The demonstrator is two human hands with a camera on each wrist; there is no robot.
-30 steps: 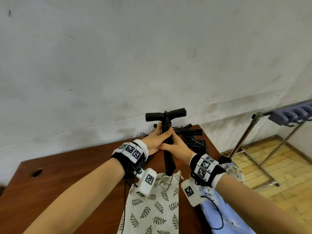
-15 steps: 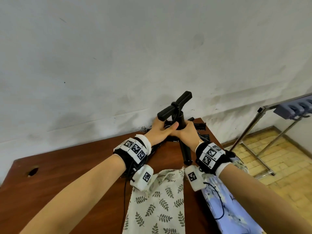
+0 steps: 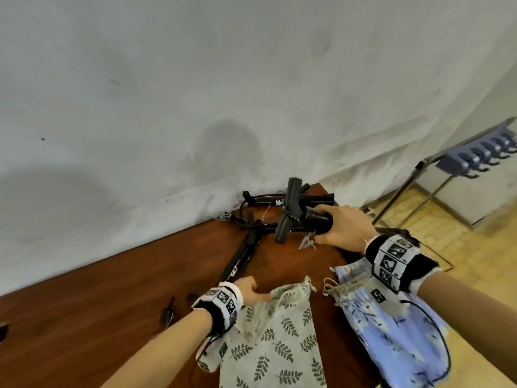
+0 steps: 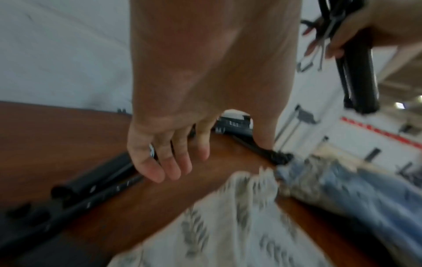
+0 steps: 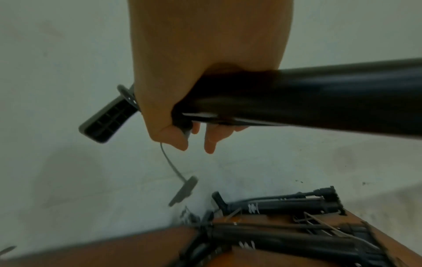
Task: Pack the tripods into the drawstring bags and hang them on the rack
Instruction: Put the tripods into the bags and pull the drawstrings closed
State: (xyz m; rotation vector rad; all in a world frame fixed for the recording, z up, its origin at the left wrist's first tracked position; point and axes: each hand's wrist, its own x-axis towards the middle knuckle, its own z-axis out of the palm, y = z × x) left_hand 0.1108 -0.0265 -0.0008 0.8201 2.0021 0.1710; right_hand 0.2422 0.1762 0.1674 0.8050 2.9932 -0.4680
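While gripped, tripod (image 3: pixel 313 218) within right hand (image 3: pixel 345 228).

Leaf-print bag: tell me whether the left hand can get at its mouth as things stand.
Probably yes. The left hand holds nothing and is at the leaf-print bag, by its gathered mouth; nothing lies between. The right hand holds the tripod clear of it.

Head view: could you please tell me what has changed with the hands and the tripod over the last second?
The left hand let go of the tripod and came down to the mouth of the leaf bag. The right hand alone now holds the tripod, tipped from upright to lying across. The leaf bag and blue bag stayed flat on the table.
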